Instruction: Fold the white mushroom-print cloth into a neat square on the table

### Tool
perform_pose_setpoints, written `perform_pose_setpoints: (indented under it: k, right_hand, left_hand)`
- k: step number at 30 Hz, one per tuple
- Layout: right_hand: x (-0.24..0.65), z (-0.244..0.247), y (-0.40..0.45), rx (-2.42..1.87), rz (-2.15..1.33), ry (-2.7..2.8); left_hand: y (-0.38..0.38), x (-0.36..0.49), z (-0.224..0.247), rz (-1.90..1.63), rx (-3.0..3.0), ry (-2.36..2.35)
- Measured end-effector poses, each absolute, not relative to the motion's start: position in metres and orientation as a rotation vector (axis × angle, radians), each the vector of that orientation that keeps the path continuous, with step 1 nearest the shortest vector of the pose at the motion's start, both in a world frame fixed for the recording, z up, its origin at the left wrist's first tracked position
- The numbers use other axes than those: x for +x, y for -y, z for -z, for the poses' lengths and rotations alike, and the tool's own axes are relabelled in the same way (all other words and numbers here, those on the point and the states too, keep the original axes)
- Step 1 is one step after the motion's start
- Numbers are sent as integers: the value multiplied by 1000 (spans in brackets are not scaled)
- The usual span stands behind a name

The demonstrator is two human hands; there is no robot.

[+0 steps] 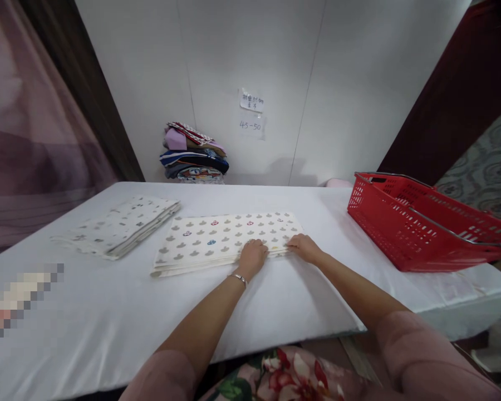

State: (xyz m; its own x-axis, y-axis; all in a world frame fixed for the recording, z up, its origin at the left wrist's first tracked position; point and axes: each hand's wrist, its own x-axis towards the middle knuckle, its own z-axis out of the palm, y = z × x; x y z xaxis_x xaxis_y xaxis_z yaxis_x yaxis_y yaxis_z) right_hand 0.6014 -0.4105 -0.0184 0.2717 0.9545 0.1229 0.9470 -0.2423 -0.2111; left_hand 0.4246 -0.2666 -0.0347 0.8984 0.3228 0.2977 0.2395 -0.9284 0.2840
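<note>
A folded cream cloth (225, 236) with rows of grey duck-like prints and a few red and blue ones lies flat in front of me on the white-covered table. My left hand (253, 256), a bracelet at its wrist, has its fingers curled at the middle of the cloth's near edge. At the near right corner, my right hand (304, 248) pinches the layered edge. Both thumbs are partly hidden. To the left lies a second folded cloth (125, 225), white with small dark prints; neither hand touches it.
On the right stands a red plastic basket (401, 234) with metal handles. A pile of folded fabrics (196, 159) rises behind the table's far edge. Handwritten paper signs (250, 114) hang on the wall. A pixelated item (19, 301) lies at the left on the white tablecloth (108, 312).
</note>
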Motion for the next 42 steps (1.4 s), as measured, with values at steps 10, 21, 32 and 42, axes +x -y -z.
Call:
perform_pose_setpoints:
  k: [10, 21, 32, 42]
  right_hand:
    - [602, 25, 423, -2132, 324, 1964]
    - [609, 38, 431, -2070, 320, 2024]
    - [594, 49, 430, -1968, 306, 2001]
    - [599, 68, 431, -2037, 293, 1889]
  left_hand:
    - [269, 422, 40, -628, 2859, -342]
    - [267, 416, 47, -580, 2987, -306]
    - [258, 390, 54, -557, 2851, -397]
    - [204, 294, 43, -541, 2881, -668]
